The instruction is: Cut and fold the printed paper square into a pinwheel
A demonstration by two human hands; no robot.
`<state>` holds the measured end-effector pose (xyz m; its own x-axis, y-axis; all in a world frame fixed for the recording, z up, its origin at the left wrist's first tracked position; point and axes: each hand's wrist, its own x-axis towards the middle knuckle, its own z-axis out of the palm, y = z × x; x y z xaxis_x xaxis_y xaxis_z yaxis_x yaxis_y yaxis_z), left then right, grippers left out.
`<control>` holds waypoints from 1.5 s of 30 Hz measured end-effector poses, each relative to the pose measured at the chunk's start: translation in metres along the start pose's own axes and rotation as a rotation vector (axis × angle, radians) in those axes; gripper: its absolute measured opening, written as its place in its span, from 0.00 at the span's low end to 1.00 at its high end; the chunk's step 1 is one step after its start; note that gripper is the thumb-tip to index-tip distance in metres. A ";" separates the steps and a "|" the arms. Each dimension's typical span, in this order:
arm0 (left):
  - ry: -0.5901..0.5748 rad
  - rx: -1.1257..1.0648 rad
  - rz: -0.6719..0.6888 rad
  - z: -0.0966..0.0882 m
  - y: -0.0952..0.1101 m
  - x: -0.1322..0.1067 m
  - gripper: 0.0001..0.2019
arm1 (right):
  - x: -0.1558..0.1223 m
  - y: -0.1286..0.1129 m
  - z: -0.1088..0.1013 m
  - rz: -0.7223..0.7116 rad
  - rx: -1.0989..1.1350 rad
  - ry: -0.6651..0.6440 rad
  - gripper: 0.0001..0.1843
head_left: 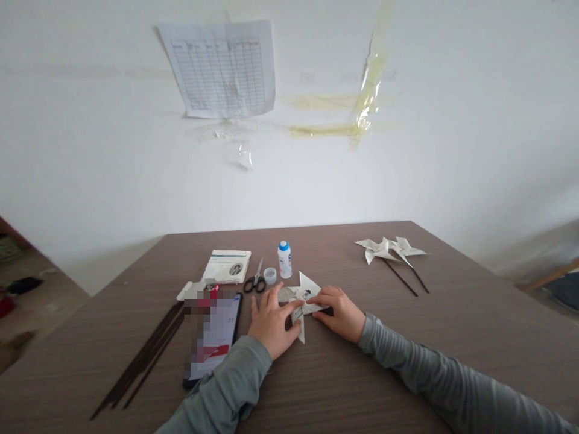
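A folded paper pinwheel (pixel 301 331) made of printed paper lies on the table between my hands, its pointed blades spread out. My left hand (pixel 272 325) holds it from the left with the index finger at its middle and the thumb against the lower blade, the other fingers stretched forward. On the right, my right hand (pixel 340 312) has a blade between thumb and fingers, with the index fingertip pressed at the centre. Just beyond my left fingers stand a small round translucent cap (pixel 270 276) and a white bottle with a blue top (pixel 284 260).
Black-handled scissors (pixel 256 282) lie beside a stack of printed paper squares (pixel 226 266). A phone (pixel 212 343) and several dark thin sticks (pixel 140 355) are at the left. Two paper pinwheels on sticks (pixel 384 248) rest at the back right. A wall (pixel 316 187) rises behind the table (pixel 429 325).
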<state>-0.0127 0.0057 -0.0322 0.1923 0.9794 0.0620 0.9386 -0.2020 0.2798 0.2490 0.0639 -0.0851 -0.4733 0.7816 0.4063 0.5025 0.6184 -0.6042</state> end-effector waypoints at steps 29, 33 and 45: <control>0.053 -0.030 0.018 -0.002 0.004 -0.002 0.29 | 0.001 -0.001 -0.003 0.071 -0.052 0.030 0.16; 0.016 -0.025 0.024 -0.002 0.003 -0.002 0.27 | -0.002 -0.004 -0.002 0.049 -0.131 0.019 0.12; 0.027 -0.008 0.030 -0.002 0.004 -0.001 0.28 | -0.004 -0.007 -0.001 0.027 -0.158 0.034 0.08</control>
<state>-0.0096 0.0040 -0.0295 0.2123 0.9724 0.0966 0.9300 -0.2314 0.2855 0.2484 0.0571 -0.0816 -0.4348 0.7986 0.4161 0.6234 0.6004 -0.5009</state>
